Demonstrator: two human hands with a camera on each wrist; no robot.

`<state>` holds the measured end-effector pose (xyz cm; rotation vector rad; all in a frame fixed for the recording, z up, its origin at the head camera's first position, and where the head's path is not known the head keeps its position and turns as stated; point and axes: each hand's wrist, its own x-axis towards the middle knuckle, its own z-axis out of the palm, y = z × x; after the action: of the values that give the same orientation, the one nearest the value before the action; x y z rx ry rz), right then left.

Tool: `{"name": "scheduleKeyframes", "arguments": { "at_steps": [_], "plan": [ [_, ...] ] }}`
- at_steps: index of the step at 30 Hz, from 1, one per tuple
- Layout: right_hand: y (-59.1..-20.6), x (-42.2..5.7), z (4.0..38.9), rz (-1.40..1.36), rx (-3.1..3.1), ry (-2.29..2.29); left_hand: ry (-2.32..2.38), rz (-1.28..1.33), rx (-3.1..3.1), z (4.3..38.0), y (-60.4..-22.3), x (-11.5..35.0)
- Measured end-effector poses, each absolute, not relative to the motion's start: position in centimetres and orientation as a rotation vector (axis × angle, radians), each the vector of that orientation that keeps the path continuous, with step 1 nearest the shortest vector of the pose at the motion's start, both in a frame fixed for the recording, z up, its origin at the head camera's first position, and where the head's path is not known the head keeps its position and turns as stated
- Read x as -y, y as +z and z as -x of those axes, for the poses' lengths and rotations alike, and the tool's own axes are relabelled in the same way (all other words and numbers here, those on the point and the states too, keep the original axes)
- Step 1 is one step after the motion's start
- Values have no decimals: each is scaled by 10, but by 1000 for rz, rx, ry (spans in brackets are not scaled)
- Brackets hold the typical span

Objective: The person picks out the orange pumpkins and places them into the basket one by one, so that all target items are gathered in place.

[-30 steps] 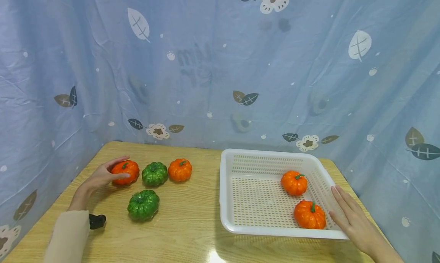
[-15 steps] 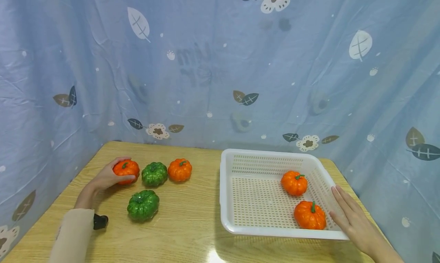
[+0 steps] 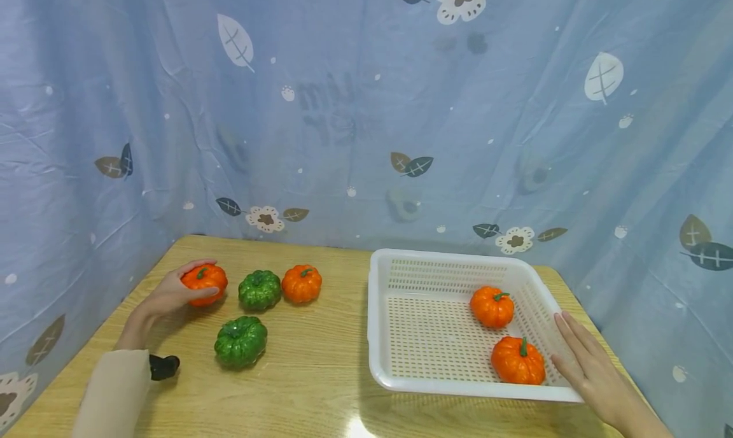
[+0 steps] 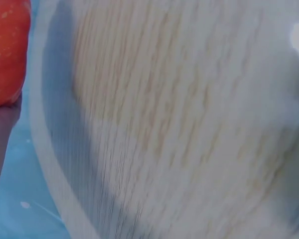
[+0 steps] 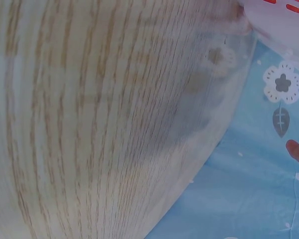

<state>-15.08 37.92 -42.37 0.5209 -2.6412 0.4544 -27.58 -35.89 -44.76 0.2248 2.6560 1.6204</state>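
Note:
At the table's left side, my left hand grips a small orange pumpkin with a green stem, thumb on the near side and fingers on the far side. In the left wrist view that pumpkin fills the upper left corner, with part of the hand just below it. Two green pumpkins and another orange pumpkin stand to its right. My right hand rests with straight fingers on the right rim of a white plastic basket. Inside the basket sit two orange pumpkins.
The wooden table ends at a blue patterned curtain behind and at both sides. A black device is worn at my left wrist, beside the beige sleeve.
My left hand and the orange pumpkin in its grip have shifted slightly left, widening the gap to the green pumpkin beside it. The right hand stays on the basket rim.

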Motion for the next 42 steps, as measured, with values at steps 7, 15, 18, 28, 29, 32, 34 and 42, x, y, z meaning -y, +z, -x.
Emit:
{"name": "scheduleKeyframes", "arguments": {
  "at_steps": [7,15,18,28,29,32,34,42],
  "plan": [
    [-423,-380,151,-539,2624,444,1586,-273,-2675,272,-446,366],
    [-423,-380,151,-541,2643,452,1586,-292,-2695,268,-446,371],
    [-423,-381,152,-543,2640,443,1590,-324,-2691,269,-449,371],
    [-421,-381,150,-539,2640,400,1643,-422,-2682,276,-466,364],
    [-421,-381,150,-536,2644,399,1642,-424,-2690,278,-467,363],
    [-419,-381,149,-536,2643,395,1609,-448,-2720,281,-468,364],
    [-418,-379,148,-532,2652,407,1567,-467,-2735,281,-467,366],
    [-415,-377,148,-523,2647,388,1485,-590,-2692,278,-463,380]
  ]
}}
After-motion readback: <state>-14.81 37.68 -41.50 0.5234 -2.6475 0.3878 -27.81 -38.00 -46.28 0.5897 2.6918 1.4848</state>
